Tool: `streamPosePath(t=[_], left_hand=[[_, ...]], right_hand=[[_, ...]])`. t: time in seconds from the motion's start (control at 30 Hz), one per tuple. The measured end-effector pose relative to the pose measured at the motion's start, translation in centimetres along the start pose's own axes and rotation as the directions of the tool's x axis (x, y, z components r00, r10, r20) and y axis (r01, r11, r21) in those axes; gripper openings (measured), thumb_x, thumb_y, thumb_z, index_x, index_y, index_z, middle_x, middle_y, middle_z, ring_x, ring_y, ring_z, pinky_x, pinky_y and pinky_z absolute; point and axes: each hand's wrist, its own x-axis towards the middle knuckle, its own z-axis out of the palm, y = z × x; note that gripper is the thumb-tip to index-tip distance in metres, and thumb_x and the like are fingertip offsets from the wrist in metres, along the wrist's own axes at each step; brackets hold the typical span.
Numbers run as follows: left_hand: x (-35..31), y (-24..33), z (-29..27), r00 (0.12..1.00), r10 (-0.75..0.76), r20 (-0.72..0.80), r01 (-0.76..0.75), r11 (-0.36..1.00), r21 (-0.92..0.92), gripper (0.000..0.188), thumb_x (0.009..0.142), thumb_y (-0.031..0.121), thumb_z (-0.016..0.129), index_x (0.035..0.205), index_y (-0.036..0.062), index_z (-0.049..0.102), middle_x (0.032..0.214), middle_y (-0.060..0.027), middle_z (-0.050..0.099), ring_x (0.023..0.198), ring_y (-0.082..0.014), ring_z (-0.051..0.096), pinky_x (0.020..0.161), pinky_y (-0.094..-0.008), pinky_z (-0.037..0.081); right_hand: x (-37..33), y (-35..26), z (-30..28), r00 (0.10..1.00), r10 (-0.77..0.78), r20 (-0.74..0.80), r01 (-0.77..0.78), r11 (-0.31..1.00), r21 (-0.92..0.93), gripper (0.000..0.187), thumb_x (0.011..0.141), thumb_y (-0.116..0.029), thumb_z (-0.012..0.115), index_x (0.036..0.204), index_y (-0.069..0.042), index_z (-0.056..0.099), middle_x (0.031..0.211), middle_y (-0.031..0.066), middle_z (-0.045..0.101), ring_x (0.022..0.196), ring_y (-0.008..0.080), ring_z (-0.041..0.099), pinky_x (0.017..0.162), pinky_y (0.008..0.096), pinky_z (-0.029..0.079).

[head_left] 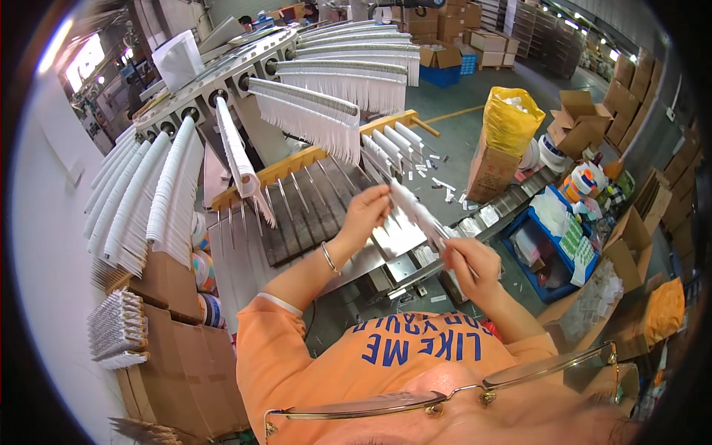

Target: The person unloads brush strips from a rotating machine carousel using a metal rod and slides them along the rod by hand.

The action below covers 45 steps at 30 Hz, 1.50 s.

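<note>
Stretched between my two hands is a thin rod strung with small white tags [417, 207], slanting down to the right. My left hand [368, 215], with a bracelet at the wrist, pinches its upper end. At the lower end, the fingers of my right hand [473, 264] are closed on it. Just beyond my left hand lies a yellow wooden bar [282, 178] with bare metal rods [285, 199] sticking out over a dark board [297, 241]. Toward the bar's right end, several rods carry similar white tags [397, 146].
Behind the bar, a machine [222, 85] holds long fanned-out rods of white pieces [319, 111]. Loose tags [445, 185] are scattered on the floor. On the right stand a box with a yellow bag [512, 115] and a blue crate [530, 267]. Cardboard boxes [196, 363] stand at left.
</note>
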Motion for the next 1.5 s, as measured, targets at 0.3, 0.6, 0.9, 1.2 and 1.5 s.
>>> streamPosePath(t=[0.3, 0.6, 0.9, 1.2, 1.5], left_hand=[[11.2, -4.3, -6.8, 0.974, -0.154, -0.166, 0.057, 0.877, -0.477, 0.020, 0.088, 0.025, 0.043, 0.097, 0.0098, 0.053, 0.060, 0.0030, 0.045, 0.043, -0.0067, 0.037, 0.041, -0.0223, 0.032], [10.7, -3.8, -3.6, 0.983, -0.066, -0.173, -0.014, 0.906, -0.423, 0.018, 0.090, 0.026, 0.040, 0.099, 0.0162, 0.053, 0.060, 0.0046, 0.052, 0.035, -0.0068, 0.034, 0.035, -0.0212, 0.029], [7.8, -2.3, -2.2, 0.957, 0.141, -0.255, -0.177, 0.976, -0.124, 0.027, 0.087, 0.015, 0.040, 0.107, 0.0019, 0.053, 0.056, 0.0026, 0.043, 0.041, -0.0049, 0.034, 0.037, -0.0206, 0.027], [2.7, -0.7, 0.4, 0.975, 0.188, -0.117, -0.157, 0.959, 0.234, 0.029, 0.085, 0.011, 0.047, 0.111, -0.0006, 0.054, 0.059, 0.0006, 0.050, 0.050, -0.0101, 0.047, 0.047, -0.0234, 0.037], [6.3, -3.2, -0.2, 0.746, 0.642, 0.177, -0.356, 0.159, 0.921, 0.065, 0.075, 0.003, 0.044, 0.135, -0.0015, 0.018, 0.100, -0.0293, 0.048, 0.087, -0.0438, 0.049, 0.078, -0.0476, 0.041]], right_hand=[[-0.7, -3.0, -3.2, 0.996, 0.082, -0.015, -0.083, 0.995, -0.053, 0.014, 0.076, 0.006, 0.052, 0.089, 0.004, 0.059, 0.066, 0.0083, 0.060, 0.051, 0.0143, 0.056, 0.047, 0.0235, 0.043], [1.8, -1.5, -0.8, 0.966, 0.256, -0.020, -0.253, 0.962, 0.101, 0.012, 0.081, 0.002, 0.051, 0.090, 0.003, 0.059, 0.069, 0.0082, 0.059, 0.052, 0.0104, 0.056, 0.047, 0.0215, 0.042], [1.5, 0.1, -0.2, 0.976, 0.211, -0.059, -0.205, 0.974, 0.099, 0.010, 0.083, -0.001, 0.045, 0.084, 0.002, 0.054, 0.071, 0.0088, 0.053, 0.057, 0.0153, 0.050, 0.054, 0.0249, 0.039], [-4.4, -0.9, -2.9, 0.855, 0.433, -0.285, -0.322, 0.874, 0.364, 0.013, 0.086, -0.004, 0.043, 0.081, 0.001, 0.054, 0.068, 0.0052, 0.052, 0.052, 0.0087, 0.044, 0.048, 0.0217, 0.034], [-3.0, -0.8, -3.6, 0.888, 0.359, -0.287, -0.325, 0.932, 0.160, 0.014, 0.085, -0.003, 0.042, 0.082, 0.003, 0.055, 0.065, 0.0043, 0.052, 0.050, 0.0077, 0.044, 0.046, 0.0218, 0.033]])
